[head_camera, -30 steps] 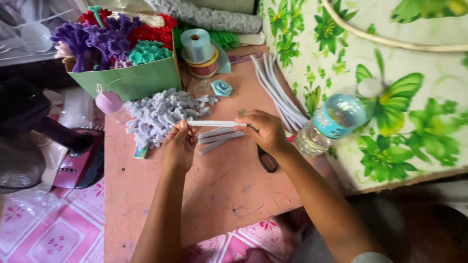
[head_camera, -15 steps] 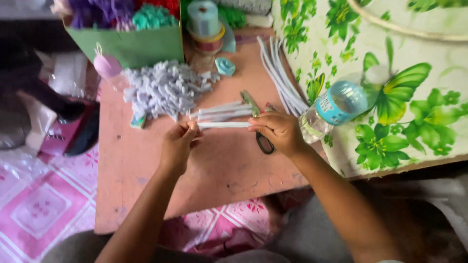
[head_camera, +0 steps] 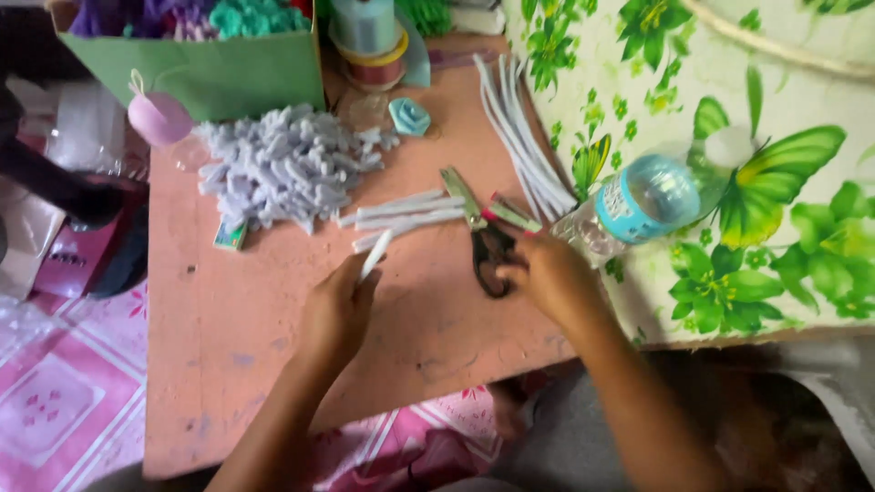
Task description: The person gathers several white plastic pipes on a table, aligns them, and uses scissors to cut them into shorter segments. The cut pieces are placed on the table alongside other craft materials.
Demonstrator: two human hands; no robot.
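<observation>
Right hand now off the white strip, onto black-handled scissors.

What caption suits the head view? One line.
Left hand holds a white strip; right hand grasps scissors.

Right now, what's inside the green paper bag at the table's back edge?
The green bag holds fluffy purple and teal craft pieces showing at its top. Its wall hides whatever lies deeper, and the frame edge cuts off the rest.
</observation>
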